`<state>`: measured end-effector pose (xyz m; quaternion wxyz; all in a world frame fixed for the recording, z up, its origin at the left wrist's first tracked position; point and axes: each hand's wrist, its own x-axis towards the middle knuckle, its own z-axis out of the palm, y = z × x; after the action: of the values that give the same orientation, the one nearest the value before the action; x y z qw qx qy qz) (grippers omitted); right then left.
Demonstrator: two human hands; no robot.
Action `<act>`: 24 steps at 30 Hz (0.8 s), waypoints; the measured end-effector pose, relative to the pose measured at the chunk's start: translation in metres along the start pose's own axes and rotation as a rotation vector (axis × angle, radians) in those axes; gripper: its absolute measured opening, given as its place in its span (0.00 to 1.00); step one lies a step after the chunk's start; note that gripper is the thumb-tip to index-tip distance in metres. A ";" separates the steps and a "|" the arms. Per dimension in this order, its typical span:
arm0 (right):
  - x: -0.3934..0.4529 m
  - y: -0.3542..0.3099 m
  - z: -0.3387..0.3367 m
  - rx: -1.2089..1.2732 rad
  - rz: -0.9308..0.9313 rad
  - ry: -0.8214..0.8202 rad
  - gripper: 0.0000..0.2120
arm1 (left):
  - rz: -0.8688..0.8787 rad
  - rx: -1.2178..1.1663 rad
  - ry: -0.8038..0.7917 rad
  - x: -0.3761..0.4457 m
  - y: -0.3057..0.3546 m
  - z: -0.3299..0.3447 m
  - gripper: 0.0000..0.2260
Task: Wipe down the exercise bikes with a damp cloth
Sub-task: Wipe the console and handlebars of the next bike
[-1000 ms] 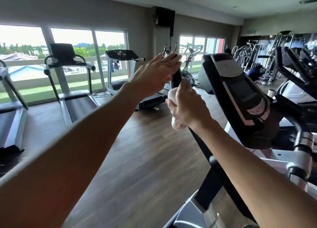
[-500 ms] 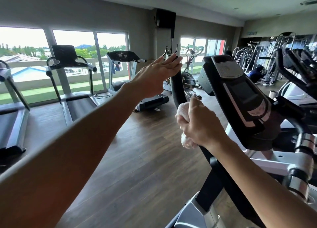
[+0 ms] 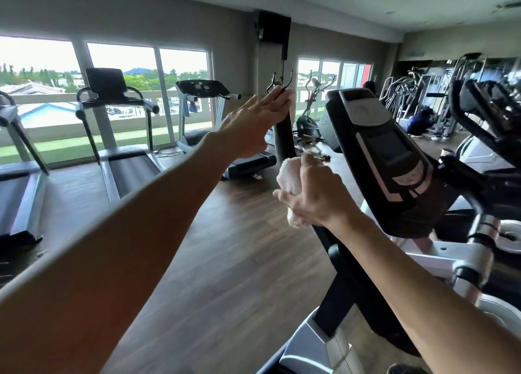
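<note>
Your right hand (image 3: 318,197) forms the working grip: its fingers are curled round a bunched white cloth (image 3: 289,180), clamping it against the black tubular handlebar arm (image 3: 284,132) of the grey-and-black exercise bike (image 3: 310,348) directly in front of you. Your left hand (image 3: 253,125) is spread flat, fingers straight and together, its fingertips resting against the top end of the same arm, well above the cloth.

Hazards, judged from this position:

1. Arm swing. The handlebar arm looks like a pivoting type. Downward wiping force may rock it. A flat left hand gives little restraint; a wrapped hold would steady it better.
2. Pinch point. The arm meets a black joint (image 3: 335,254) just below your right wrist. Keep fingers and loose cloth out of that joint.
3. Cloth slip. The cloth is bunched, with a tail hanging below your hand. It may bunch further and leave unwiped strips.
4. Moisture. The black angled console with dark display (image 3: 386,151) stands just beside the arm. Excess water from the cloth could reach it.
5. Footing. Drips on the brown wood-plank floor (image 3: 225,261) may make it slippery.

Markings: the console carries printed graphics, too blurred to read. The two black treadmills (image 3: 118,137) by the windows show no legible branding. A sign (image 3: 415,53) on the far wall cannot be read.
</note>
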<state>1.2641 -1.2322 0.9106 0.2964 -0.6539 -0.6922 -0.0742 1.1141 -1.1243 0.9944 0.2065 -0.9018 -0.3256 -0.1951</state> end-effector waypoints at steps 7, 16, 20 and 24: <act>-0.037 0.018 -0.051 0.482 0.112 0.056 0.24 | -0.098 0.005 -0.049 -0.006 0.027 -0.010 0.40; -0.123 0.037 -0.046 0.137 -0.086 -0.008 0.30 | -0.190 -0.368 -0.005 -0.046 0.115 0.054 0.27; -0.127 0.046 -0.039 0.262 -0.195 -0.005 0.30 | -0.279 -0.333 0.009 -0.050 0.132 0.067 0.23; -0.119 0.065 -0.046 0.378 -0.245 -0.080 0.30 | -0.292 -0.318 -0.030 -0.051 0.135 0.058 0.26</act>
<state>1.3367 -1.3489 0.8695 0.3746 -0.5004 -0.7791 0.0477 1.1806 -1.2166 0.8876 0.0265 -0.8690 -0.4210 -0.2586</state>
